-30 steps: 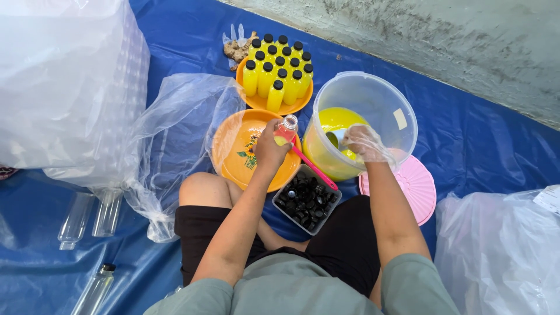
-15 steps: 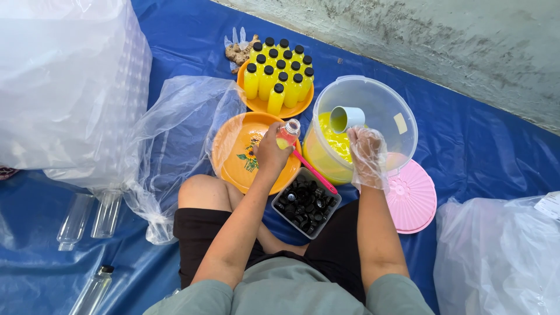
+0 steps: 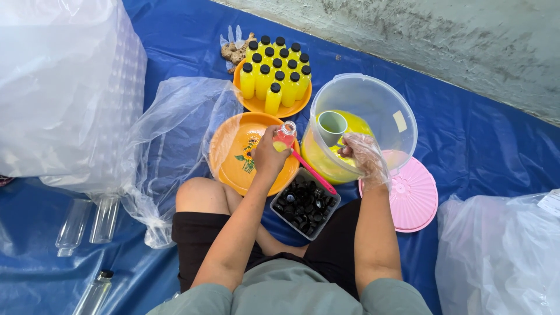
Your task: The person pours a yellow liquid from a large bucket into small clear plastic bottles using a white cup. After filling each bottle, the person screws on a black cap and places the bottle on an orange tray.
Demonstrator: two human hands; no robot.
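My left hand [image 3: 268, 156] grips a small clear bottle [image 3: 284, 135] with a pink funnel and its long handle [image 3: 312, 171], held over an orange plate [image 3: 233, 153] with a sunflower print. My right hand [image 3: 364, 156], in a thin plastic glove, holds a pale green cup [image 3: 332, 127] by its handle, lifted inside a clear bucket [image 3: 373, 108] of yellow liquid. A clear tub of black caps [image 3: 304, 204] rests between my knees. Beyond, a second orange plate [image 3: 256, 105] carries several filled yellow bottles [image 3: 274, 76] with black caps.
A pink lid [image 3: 411, 195] lies right of the bucket. Big clear plastic bags [image 3: 64, 87] of empty bottles fill the left; loose empty bottles [image 3: 87, 224] lie on the blue tarp [image 3: 466, 134]. Another bag [image 3: 501, 256] sits at right. Ginger root [image 3: 232, 51] lies near the concrete wall.
My right hand has raised the green cup out of the yellow liquid and turned it toward the bottle. The left hand has kept the bottle and funnel in place.
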